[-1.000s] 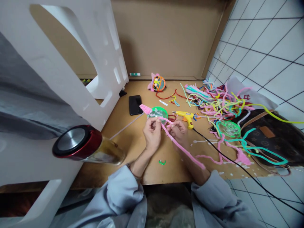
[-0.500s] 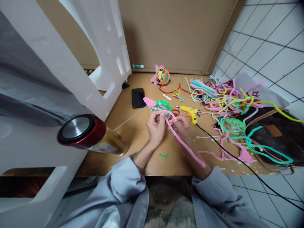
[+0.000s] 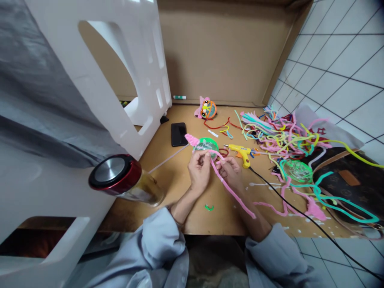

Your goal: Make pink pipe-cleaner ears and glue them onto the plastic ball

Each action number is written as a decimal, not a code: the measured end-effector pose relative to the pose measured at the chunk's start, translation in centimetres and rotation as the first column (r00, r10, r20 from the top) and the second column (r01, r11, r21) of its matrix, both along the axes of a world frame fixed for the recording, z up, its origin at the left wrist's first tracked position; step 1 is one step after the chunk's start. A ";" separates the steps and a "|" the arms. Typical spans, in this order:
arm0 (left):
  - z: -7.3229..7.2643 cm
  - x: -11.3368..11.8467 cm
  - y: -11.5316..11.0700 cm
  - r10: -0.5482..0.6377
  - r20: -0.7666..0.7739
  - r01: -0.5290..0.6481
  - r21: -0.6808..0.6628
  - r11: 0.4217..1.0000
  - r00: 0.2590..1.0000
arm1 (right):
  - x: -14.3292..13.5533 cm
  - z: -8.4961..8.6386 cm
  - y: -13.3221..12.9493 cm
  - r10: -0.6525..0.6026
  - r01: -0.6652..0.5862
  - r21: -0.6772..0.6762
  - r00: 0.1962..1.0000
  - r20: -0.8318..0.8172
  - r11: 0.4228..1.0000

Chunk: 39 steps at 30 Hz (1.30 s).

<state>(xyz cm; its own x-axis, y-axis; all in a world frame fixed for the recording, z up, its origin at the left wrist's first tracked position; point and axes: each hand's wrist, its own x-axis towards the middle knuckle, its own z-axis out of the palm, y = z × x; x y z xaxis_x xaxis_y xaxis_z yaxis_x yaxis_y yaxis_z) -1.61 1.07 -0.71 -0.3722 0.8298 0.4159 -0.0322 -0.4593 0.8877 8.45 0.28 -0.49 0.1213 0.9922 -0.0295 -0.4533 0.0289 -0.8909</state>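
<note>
My left hand [image 3: 199, 171] is closed, thumb and fingertips pinching a pink pipe cleaner [image 3: 230, 189]. Its long free end slants down across my right wrist. My right hand [image 3: 230, 173] is also closed, pinching the pipe cleaner where it bends over. Just beyond my fingertips is a clear round piece with a green pipe-cleaner rim [image 3: 207, 143], partly hidden by my left hand. A fuzzy pink cone [image 3: 192, 140] sticks out from its left side. Whether my fingers touch the round piece, I cannot tell.
A yellow glue gun [image 3: 242, 154] lies to the right, its black cord running toward me. Beyond it sprawls a pile of pipe cleaners [image 3: 279, 130], near a brown bag [image 3: 345, 176]. A red-lidded bottle [image 3: 129, 180] and a black phone [image 3: 179, 134] are on the left.
The view has tilted slightly, so the table sits lower in the picture. My hands keep nearly the same pinch, and the pipe cleaner's free end has swung slightly.
</note>
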 end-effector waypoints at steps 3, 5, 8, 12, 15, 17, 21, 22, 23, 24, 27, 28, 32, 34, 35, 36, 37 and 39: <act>0.0 -0.1 0.0 -0.002 -0.024 0.002 -0.002 1.000 1.000 | 0.1 0.0 -0.1 0.015 -0.015 0.006 1.000 0.007 1.000; 0.0 -0.2 0.0 -0.007 -0.033 0.007 -0.002 1.000 0.999 | 0.1 -0.1 -0.1 0.023 -0.023 0.009 1.000 0.005 1.000; 0.0 -0.2 -0.1 -0.015 -0.026 0.015 0.006 1.000 1.000 | 0.1 -0.2 -0.1 0.000 0.001 0.027 1.000 -0.014 1.000; 0.0 -0.1 -0.1 -0.029 0.005 0.029 0.022 0.999 1.000 | 0.1 -0.2 -0.1 -0.010 0.010 0.032 1.000 -0.007 0.999; 0.1 0.1 -0.1 -0.057 0.043 0.055 0.035 0.998 0.997 | 0.0 0.1 -0.1 -0.020 0.020 0.025 1.000 -0.016 0.999; 0.2 0.2 -0.2 -0.072 0.061 0.071 0.029 0.997 0.995 | 0.0 0.2 -0.1 -0.023 0.023 0.025 1.000 -0.015 0.999; 0.3 0.3 -0.3 -0.081 0.094 0.081 0.008 0.997 0.992 | 0.0 0.2 0.0 -0.016 0.016 0.022 1.000 0.011 1.000; 0.3 0.3 -0.3 -0.087 0.104 0.086 0.007 0.996 0.991 | -0.1 0.2 0.0 -0.018 0.018 0.028 1.000 0.015 0.999; 0.4 0.3 -0.3 -0.093 0.115 0.093 0.007 0.996 0.989 | -0.1 0.1 0.0 -0.021 0.020 0.037 1.000 0.021 0.999; 0.4 0.3 -0.4 -0.102 0.124 0.101 0.008 0.995 0.987 | 0.0 0.1 0.0 -0.020 0.019 0.048 0.999 0.028 0.999; 0.5 0.5 -0.6 -0.134 0.168 0.134 0.009 0.991 0.977 | 0.0 0.1 -0.1 0.001 -0.006 0.064 0.996 0.086 0.998; 0.6 0.6 -0.7 -0.148 0.191 0.149 0.009 0.989 0.970 | 0.0 0.1 -0.1 0.012 -0.018 0.062 0.994 0.105 0.998; 1.1 0.9 -1.0 -0.191 0.267 0.196 0.006 0.981 0.944 | 0.0 0.2 -0.1 0.041 -0.049 0.050 0.988 0.148 0.998; 1.2 1.0 -1.0 -0.178 0.268 0.186 -0.006 0.983 0.947 | -0.1 0.2 -0.1 0.028 -0.035 0.047 0.988 0.155 0.998; 1.2 1.0 -1.0 -0.166 0.264 0.175 -0.012 0.984 0.950 | -0.1 0.1 -0.1 0.017 -0.024 0.044 0.987 0.157 0.999; 1.2 1.0 -1.0 -0.156 0.261 0.165 -0.016 0.986 0.953 | -0.2 0.1 -0.2 0.008 -0.015 0.041 0.987 0.159 0.999; 1.2 0.9 -0.9 -0.148 0.258 0.158 -0.017 0.987 0.955 | -0.2 0.0 -0.2 -0.002 -0.004 0.039 0.987 0.162 0.999; 1.1 0.9 -0.9 -0.137 0.255 0.147 -0.017 0.989 0.957 | -0.3 0.0 -0.2 -0.027 0.019 0.045 0.984 0.173 0.999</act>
<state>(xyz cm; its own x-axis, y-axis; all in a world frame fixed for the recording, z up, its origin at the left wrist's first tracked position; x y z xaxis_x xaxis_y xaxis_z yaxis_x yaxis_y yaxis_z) -0.71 0.22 0.34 -0.3385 0.8942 0.2931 -0.3198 -0.4022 0.8579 8.19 0.04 -0.47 0.1439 0.9889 0.0361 -0.2903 0.0771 -0.9538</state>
